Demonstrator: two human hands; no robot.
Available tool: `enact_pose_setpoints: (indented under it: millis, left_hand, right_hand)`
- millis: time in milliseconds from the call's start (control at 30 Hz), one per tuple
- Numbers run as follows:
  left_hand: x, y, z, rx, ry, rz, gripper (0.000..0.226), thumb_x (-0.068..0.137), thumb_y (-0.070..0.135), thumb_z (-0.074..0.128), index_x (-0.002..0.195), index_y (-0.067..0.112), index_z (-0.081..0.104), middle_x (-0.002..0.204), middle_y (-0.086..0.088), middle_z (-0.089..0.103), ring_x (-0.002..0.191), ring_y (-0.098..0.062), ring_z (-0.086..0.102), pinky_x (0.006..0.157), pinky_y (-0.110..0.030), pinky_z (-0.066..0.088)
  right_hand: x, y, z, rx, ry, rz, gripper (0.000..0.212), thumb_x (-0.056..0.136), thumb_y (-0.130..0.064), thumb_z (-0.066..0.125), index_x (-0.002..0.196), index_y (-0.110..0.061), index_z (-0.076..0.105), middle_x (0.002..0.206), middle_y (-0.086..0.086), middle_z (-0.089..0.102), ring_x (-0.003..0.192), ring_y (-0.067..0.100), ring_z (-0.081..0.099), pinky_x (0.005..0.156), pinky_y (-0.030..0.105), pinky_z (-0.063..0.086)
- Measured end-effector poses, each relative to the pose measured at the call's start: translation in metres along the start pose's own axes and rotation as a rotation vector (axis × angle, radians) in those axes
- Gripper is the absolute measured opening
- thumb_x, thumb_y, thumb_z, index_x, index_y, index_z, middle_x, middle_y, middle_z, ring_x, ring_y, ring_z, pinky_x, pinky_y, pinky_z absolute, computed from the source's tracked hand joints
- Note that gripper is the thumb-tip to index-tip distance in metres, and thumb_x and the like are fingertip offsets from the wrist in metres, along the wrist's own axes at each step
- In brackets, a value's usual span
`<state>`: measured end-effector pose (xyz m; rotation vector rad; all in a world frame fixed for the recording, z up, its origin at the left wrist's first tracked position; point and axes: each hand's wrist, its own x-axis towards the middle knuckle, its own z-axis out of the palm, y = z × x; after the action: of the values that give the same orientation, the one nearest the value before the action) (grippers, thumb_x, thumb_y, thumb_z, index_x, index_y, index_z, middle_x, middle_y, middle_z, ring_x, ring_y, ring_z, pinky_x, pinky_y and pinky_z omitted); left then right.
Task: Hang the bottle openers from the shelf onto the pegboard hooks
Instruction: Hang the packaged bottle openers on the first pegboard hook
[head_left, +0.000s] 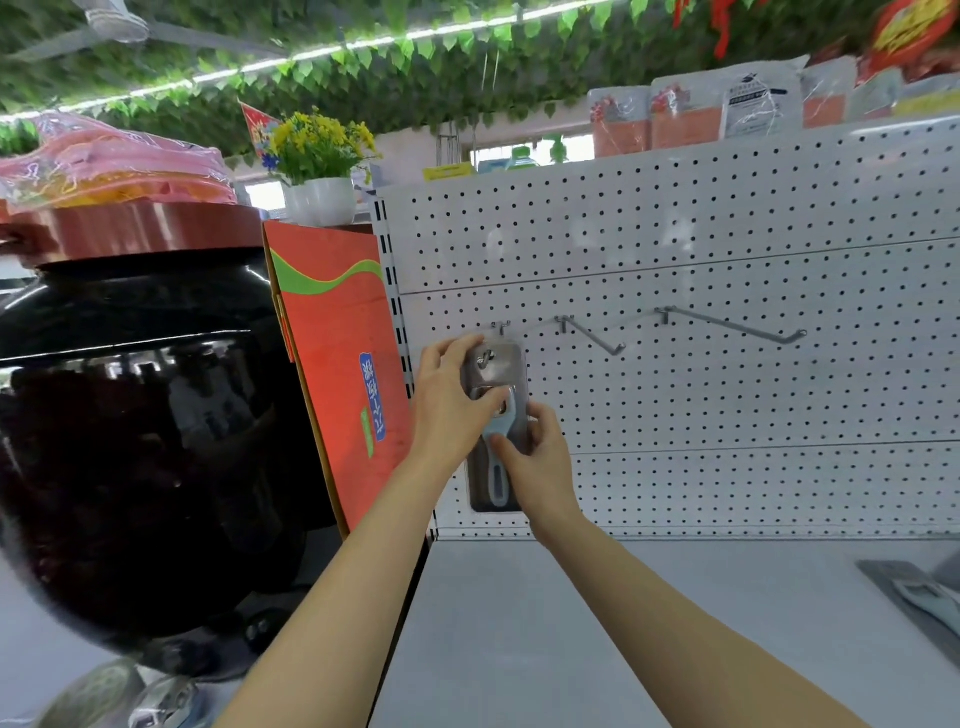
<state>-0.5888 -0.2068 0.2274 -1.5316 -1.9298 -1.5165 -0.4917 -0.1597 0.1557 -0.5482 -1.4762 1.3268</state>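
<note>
While both forearms reach up toward the pegboard (727, 405), the left hand (449, 400) pinches the packaged bottle opener (496, 436) at its top, by the leftmost hook (500, 327). The right hand (537, 457), at 5 o'clock of the left, has its grip clamped on the pack's middle. Another pack (919, 597) lies on the shelf (623, 623) at 4 o'clock.

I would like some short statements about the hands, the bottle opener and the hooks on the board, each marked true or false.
1. Both hands hold one packaged bottle opener against the pegboard. True.
2. The left hand is at the top of the pack, by the leftmost hook. True.
3. The right hand rests flat on the shelf. False: it grips the lower part of the pack.
4. The two hooks to the right, the middle hook and the right hook, already carry openers. False: both are bare.
5. Another pack lies on the shelf at the right edge. True.
</note>
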Motion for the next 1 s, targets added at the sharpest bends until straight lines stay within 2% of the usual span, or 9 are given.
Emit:
enact_pose_setpoints:
  millis: [133, 267, 433, 533, 633, 733, 867, 1000]
  left_hand:
    - [-0.003, -0.008, 0.004, -0.013, -0.022, 0.009, 0.076, 0.079, 0.020, 0.078, 0.146, 0.032, 0.044, 0.139, 0.005, 0.044, 0.127, -0.015, 0.048, 0.105, -0.042, 0.047]
    - [-0.015, -0.019, 0.009, -0.023, -0.018, -0.061, 0.092, 0.079, 0.033, 0.079, 0.153, 0.039, 0.025, 0.149, 0.005, 0.038, 0.136, -0.018, 0.043, 0.110, -0.045, 0.042]
    - [-0.034, -0.027, 0.012, 0.069, -0.047, -0.148, 0.093, 0.081, 0.042, 0.077, 0.155, 0.025, 0.024, 0.156, 0.002, 0.033, 0.142, -0.021, 0.035, 0.115, -0.049, 0.036]
    - [-0.056, -0.023, 0.013, 0.156, -0.012, -0.141, 0.082, 0.085, 0.040, 0.074, 0.152, 0.020, 0.031, 0.154, 0.000, 0.036, 0.142, -0.021, 0.032, 0.117, -0.040, 0.030]
    - [-0.081, -0.015, 0.016, 0.219, 0.112, -0.051, 0.067, 0.085, 0.034, 0.075, 0.141, 0.016, 0.045, 0.142, -0.003, 0.048, 0.133, -0.024, 0.039, 0.110, -0.036, 0.032]
    - [-0.102, -0.001, 0.028, 0.265, 0.139, 0.147, 0.060, 0.085, 0.031, 0.075, 0.137, 0.012, 0.051, 0.137, -0.005, 0.053, 0.128, -0.025, 0.044, 0.110, -0.036, 0.033]
    - [-0.125, 0.033, 0.062, 0.254, 0.002, 0.358, 0.056, 0.088, 0.032, 0.069, 0.137, 0.008, 0.053, 0.135, -0.007, 0.055, 0.127, -0.026, 0.046, 0.110, -0.038, 0.036]
    - [-0.142, 0.072, 0.110, 0.282, -0.168, 0.344, 0.060, 0.088, 0.034, 0.069, 0.140, 0.011, 0.050, 0.138, -0.005, 0.053, 0.128, -0.025, 0.044, 0.111, -0.040, 0.035]
  right_hand:
    - [0.002, 0.003, -0.007, -0.063, -0.002, -0.025, 0.033, 0.086, -0.021, 0.070, 0.114, -0.027, 0.054, 0.102, -0.003, 0.069, 0.096, 0.013, 0.068, 0.084, 0.037, 0.059]
    - [-0.002, 0.004, -0.023, -0.204, 0.039, -0.067, 0.039, 0.085, -0.024, 0.071, 0.119, -0.028, 0.051, 0.099, -0.010, 0.063, 0.090, 0.011, 0.064, 0.071, 0.023, 0.055]
    - [-0.003, 0.012, -0.053, -0.505, 0.121, -0.158, 0.050, 0.085, -0.022, 0.070, 0.131, -0.024, 0.050, 0.117, -0.007, 0.060, 0.110, 0.009, 0.055, 0.093, 0.032, 0.047]
    - [-0.009, 0.008, -0.076, -0.627, 0.147, -0.206, 0.050, 0.087, -0.022, 0.069, 0.134, -0.020, 0.051, 0.125, -0.005, 0.059, 0.117, 0.011, 0.053, 0.101, 0.034, 0.044]
    - [-0.016, 0.005, -0.106, -0.744, 0.161, -0.254, 0.050, 0.088, -0.023, 0.068, 0.135, -0.018, 0.051, 0.130, -0.003, 0.058, 0.122, 0.015, 0.051, 0.106, 0.034, 0.040]
    - [-0.019, -0.002, -0.141, -0.862, 0.173, -0.294, 0.051, 0.089, -0.026, 0.067, 0.136, -0.018, 0.051, 0.131, -0.001, 0.059, 0.122, 0.018, 0.051, 0.106, 0.035, 0.038]
    - [-0.031, -0.009, -0.191, -0.961, 0.203, -0.295, 0.050, 0.089, -0.027, 0.067, 0.135, -0.016, 0.052, 0.131, 0.000, 0.059, 0.120, 0.021, 0.052, 0.104, 0.034, 0.035]
    - [-0.051, -0.014, -0.247, -1.048, 0.230, -0.285, 0.050, 0.088, -0.026, 0.068, 0.135, -0.014, 0.052, 0.129, 0.004, 0.061, 0.118, 0.025, 0.053, 0.101, 0.037, 0.036]
